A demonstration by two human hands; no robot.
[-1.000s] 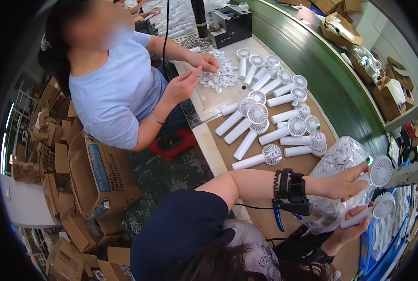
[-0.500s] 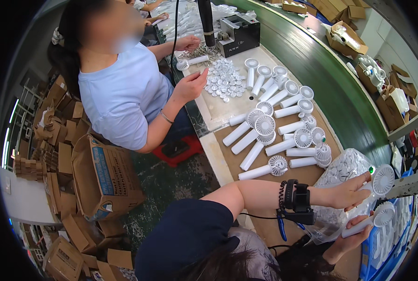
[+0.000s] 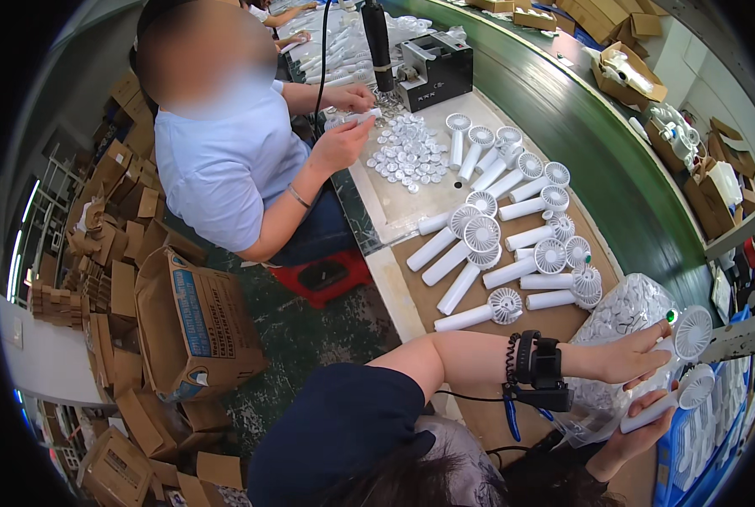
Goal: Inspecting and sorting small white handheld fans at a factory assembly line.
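Note:
My left hand [image 3: 624, 353], with a black band and device on its wrist, is closed around the handle of a white handheld fan [image 3: 693, 333]. That fan's round slatted head points to the right, and a small green spot shows beside my fingers. Just below it, my right hand [image 3: 639, 438] grips a second white handheld fan [image 3: 697, 387] by the handle. The two fan heads are close together. Under my left hand lies a clear plastic bag [image 3: 622, 306] full of small pale parts. Several more white fans [image 3: 480, 235] lie on the brown cardboard to the left.
Across the bench corner a co-worker in a light blue shirt [image 3: 225, 160] holds a small white piece near a black machine [image 3: 435, 69]. Round clear parts [image 3: 409, 152] are heaped there. A green conveyor [image 3: 597, 144] curves behind. Blue crates [image 3: 715, 431] stand at right; blue-handled pliers [image 3: 512, 418] lie below my wrist.
The co-worker leans back a little and now has a white piece between both hands; the fan near the machine is gone from the bench. My own hands keep nearly the same grip.

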